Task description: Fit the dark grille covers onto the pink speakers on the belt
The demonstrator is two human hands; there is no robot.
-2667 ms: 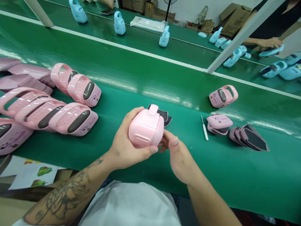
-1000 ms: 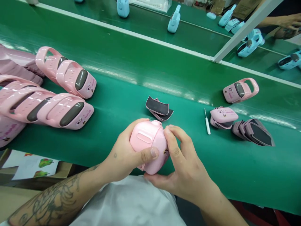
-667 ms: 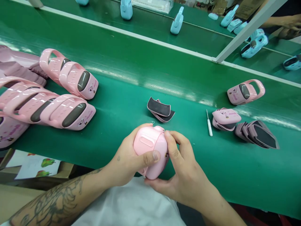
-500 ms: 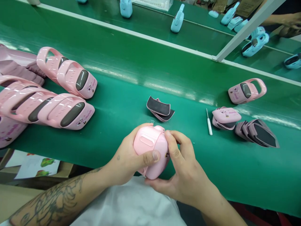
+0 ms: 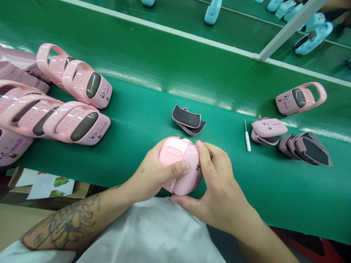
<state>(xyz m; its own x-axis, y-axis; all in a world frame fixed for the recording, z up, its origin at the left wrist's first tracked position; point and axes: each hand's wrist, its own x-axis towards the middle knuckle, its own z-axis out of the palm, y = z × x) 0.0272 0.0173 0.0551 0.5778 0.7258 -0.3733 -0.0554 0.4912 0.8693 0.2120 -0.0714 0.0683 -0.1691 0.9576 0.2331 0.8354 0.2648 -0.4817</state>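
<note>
Both my hands grip a pink plastic case (image 5: 182, 164) just above the green belt. My left hand (image 5: 153, 171) cups its back, the thumb lying across the slotted face. My right hand (image 5: 219, 182) wraps its far side, with the fingers on top and the thumb pressing near a small printed cartoon. Just beyond them lies a small pile of dark-faced pink pads (image 5: 188, 119). The case's handle is hidden by my hands.
Several pink handled cases (image 5: 76, 124) lie at the left of the green conveyor belt (image 5: 142, 87). To the right are a white-handled pick (image 5: 248, 136), a pink case on pads (image 5: 268, 128) and a stack of pads (image 5: 304, 149). Light blue cases stand on a farther belt.
The case has turned over, its slotted face now up and its handle out of sight. The pads it hid now show, and my right hand has closed around its side.
</note>
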